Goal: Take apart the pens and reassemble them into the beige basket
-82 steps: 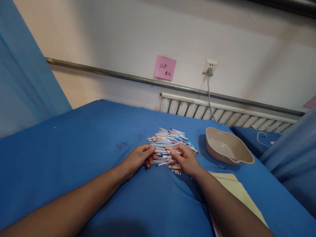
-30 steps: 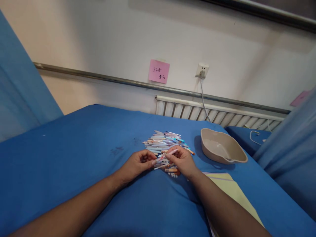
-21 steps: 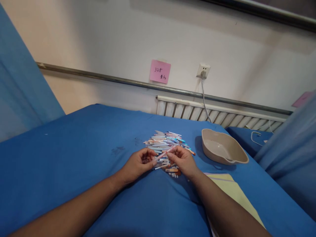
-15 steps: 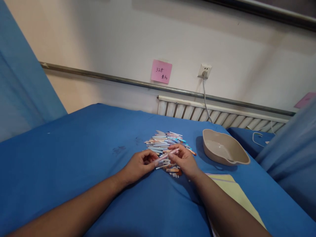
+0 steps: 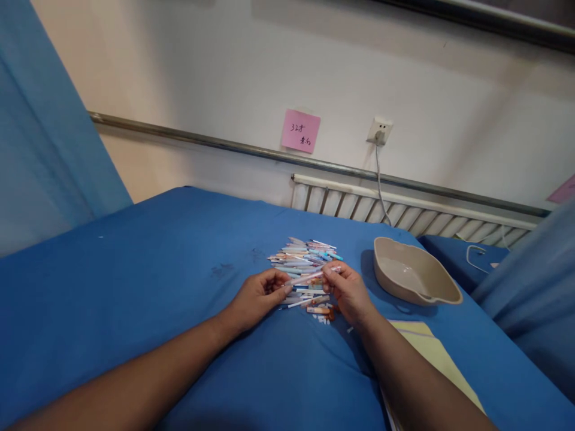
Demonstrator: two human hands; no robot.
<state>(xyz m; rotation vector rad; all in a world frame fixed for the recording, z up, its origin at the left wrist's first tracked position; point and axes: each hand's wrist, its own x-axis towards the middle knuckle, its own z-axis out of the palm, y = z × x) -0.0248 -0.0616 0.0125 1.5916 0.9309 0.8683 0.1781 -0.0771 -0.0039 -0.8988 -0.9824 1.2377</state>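
A pale pink pen (image 5: 309, 278) hangs over the pen pile (image 5: 299, 258), pinched between the fingertips of the left hand (image 5: 258, 297) and right hand (image 5: 351, 292). Rightward stands a beige basin (image 5: 399, 285); the right forearm partly covers a yellow sheet (image 5: 438, 354).

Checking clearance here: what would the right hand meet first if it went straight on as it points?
Probably the pile of pens, just beyond the right hand and its pinkish pen; depth is unclear, so it might pass above.

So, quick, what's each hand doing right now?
Left hand: closed, holding one end of a pale pink pen.
Right hand: closed, pinching the same pen near its other end.
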